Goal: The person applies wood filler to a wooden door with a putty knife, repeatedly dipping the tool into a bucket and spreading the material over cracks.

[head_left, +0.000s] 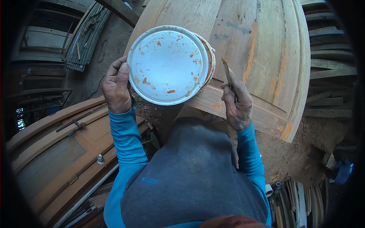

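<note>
Head view: the left hand (117, 85) holds a white tub (170, 64) at its 9 o'clock rim, grip pressed onto the side, thumb along the edge. The tub's lid faces up, spotted with orange paste, and rests on the near edge of a wooden door (262, 45) at 12 o'clock. The right hand (237, 102), at 3 o'clock of the tub, pinches a thin stick (226, 71), its orange tip pointing up over the door. Orange filler streaks mark the door panels. A second door (61, 152) lies at 8 o'clock, well apart.
</note>
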A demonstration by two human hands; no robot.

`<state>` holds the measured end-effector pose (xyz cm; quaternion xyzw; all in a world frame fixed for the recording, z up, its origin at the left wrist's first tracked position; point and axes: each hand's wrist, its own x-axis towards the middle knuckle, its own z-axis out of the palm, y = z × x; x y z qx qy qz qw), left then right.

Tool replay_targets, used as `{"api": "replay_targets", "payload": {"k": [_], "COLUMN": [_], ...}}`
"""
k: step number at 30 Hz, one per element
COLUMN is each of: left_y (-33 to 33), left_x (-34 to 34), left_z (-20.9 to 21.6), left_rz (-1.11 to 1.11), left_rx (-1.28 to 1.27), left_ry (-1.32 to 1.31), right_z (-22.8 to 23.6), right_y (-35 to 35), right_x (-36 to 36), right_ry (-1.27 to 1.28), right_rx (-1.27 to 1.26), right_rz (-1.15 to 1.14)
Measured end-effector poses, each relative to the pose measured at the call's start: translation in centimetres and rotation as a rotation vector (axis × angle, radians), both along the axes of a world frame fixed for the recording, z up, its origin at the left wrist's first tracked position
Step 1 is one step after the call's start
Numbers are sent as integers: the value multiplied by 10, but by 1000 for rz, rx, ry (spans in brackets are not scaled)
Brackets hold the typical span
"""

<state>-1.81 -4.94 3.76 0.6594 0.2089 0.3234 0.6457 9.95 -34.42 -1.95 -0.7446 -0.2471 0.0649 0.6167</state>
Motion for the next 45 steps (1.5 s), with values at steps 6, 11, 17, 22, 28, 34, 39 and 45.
{"api": "replay_targets", "payload": {"k": [6,11,17,22,28,34,39,45], "left_y": [1,34,68,56,71,73,85,96], "left_x": [19,30,31,47,51,44,45,35], "left_z": [12,21,3,25,6,-11,-24,-39], "left_rz": [139,-32,-478,-726,-736,-724,-826,-1079], "left_rx": [-51,-359,-260,172,281,218,51,-116], "left_ry": [-404,-361,97,479,554,437,285,156], "right_z": [11,6,35,44,45,49,119,167], "right_y": [0,-24,-17,0,-39,-84,-28,43], "right_x": [-1,-2,-9,-4,-1,-7,14,45], "right_ry": [-84,-109,-142,-366,-444,-122,-337,-814], "right_rx": [-63,-87,-210,-431,-765,-769,-747,-1126], "right_rz": [3,-14,33,178,284,96,150,403]}}
